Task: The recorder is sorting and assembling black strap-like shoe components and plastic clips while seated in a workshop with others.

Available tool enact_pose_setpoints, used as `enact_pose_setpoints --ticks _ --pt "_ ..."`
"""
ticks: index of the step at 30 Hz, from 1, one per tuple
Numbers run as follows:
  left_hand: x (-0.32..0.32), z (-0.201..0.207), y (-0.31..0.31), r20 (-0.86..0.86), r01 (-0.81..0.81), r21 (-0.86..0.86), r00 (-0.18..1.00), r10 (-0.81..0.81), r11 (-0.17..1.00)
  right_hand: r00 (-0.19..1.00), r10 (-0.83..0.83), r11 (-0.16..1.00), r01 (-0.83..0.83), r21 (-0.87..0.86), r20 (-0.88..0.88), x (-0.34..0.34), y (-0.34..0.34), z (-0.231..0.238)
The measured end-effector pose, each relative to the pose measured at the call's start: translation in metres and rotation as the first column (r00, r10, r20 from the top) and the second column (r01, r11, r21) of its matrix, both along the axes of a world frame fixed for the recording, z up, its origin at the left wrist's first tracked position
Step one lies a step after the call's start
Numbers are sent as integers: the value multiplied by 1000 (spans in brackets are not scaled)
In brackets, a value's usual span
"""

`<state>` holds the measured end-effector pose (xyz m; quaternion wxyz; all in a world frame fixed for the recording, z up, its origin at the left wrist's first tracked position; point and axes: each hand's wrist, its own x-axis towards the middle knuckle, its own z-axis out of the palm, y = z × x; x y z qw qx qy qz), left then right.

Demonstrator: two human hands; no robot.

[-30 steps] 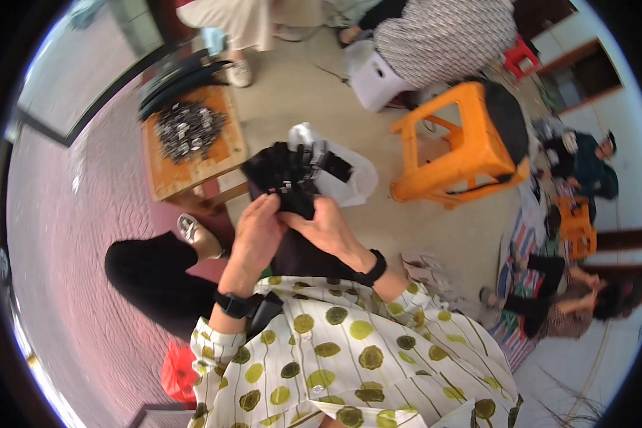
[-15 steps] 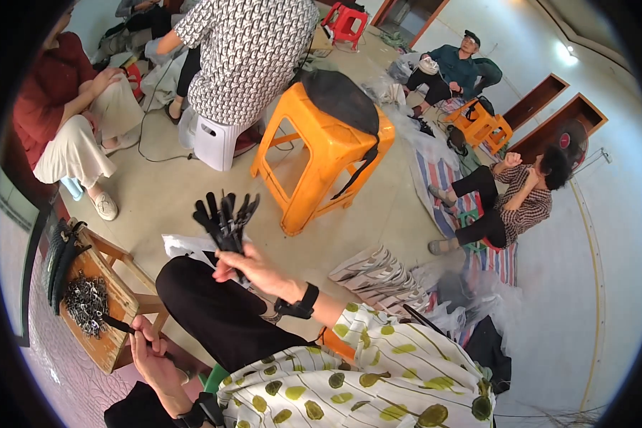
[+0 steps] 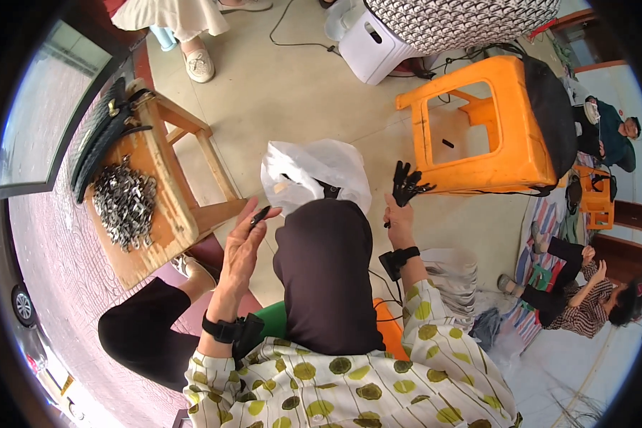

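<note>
While left hand [image 3: 240,248] and right hand [image 3: 401,218] clamp black pieces [image 3: 408,184], white bag [image 3: 314,158] lies between, orange stool [image 3: 501,167] beyond.

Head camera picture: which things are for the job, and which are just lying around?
Probably for the job:
black strips in the right hand
small black piece in the left hand
small metal pieces piled on the wooden table

Just lying about, it seems:
orange stool
dark thing on its seat

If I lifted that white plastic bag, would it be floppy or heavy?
The white plastic bag is probably floppy, being so crumpled. It's likely light, since the plastic looks thin, though the black bit among its folds might add weight.
</note>
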<state>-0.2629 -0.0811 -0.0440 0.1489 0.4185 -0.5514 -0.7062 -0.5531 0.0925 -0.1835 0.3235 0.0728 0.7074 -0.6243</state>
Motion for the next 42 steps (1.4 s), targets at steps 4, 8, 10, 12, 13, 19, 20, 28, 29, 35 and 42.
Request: enact_pose_setpoints --ticks 4,8,10,12,13,19,20,28,29,35,42 --pt "-28 -33 -7 52 50 200 997 -61 979 997 38 999 -40 35 67 10 -18 -25" --pt "-38 -54 0 205 19 84 978 -36 996 977 168 975 -184 122 128 18 -28 -45" --pt "-36 -59 3 168 -86 -123 980 106 989 972 159 970 -186 159 171 28 -35 -57" --pt "-37 -47 5 45 -235 -39 971 237 971 970 78 989 -105 105 231 34 -35 -76" --pt "-40 -38 5 -12 -279 -46 960 279 959 970 59 988 -90 122 235 35 -36 -79" --pt "-53 -26 3 54 82 -364 996 -66 928 997 -60 989 53 137 47 41 -49 -125" --pt "-55 -33 3 165 238 -466 970 -181 852 996 -77 986 68 150 53 44 -52 -134" --pt "-23 -89 8 163 183 -227 975 -148 957 905 411 841 -333 426 -105 73 -117 -128" --pt "-23 -83 9 178 179 -226 974 -140 958 871 473 838 -397 374 -136 77 -120 -121" --pt "-22 -40 5 -47 -156 -62 987 153 986 872 392 861 -236 450 -294 56 -87 -101" --pt "-46 -14 8 142 166 -397 983 -118 903 790 559 695 -280 662 -253 37 -5 -127"
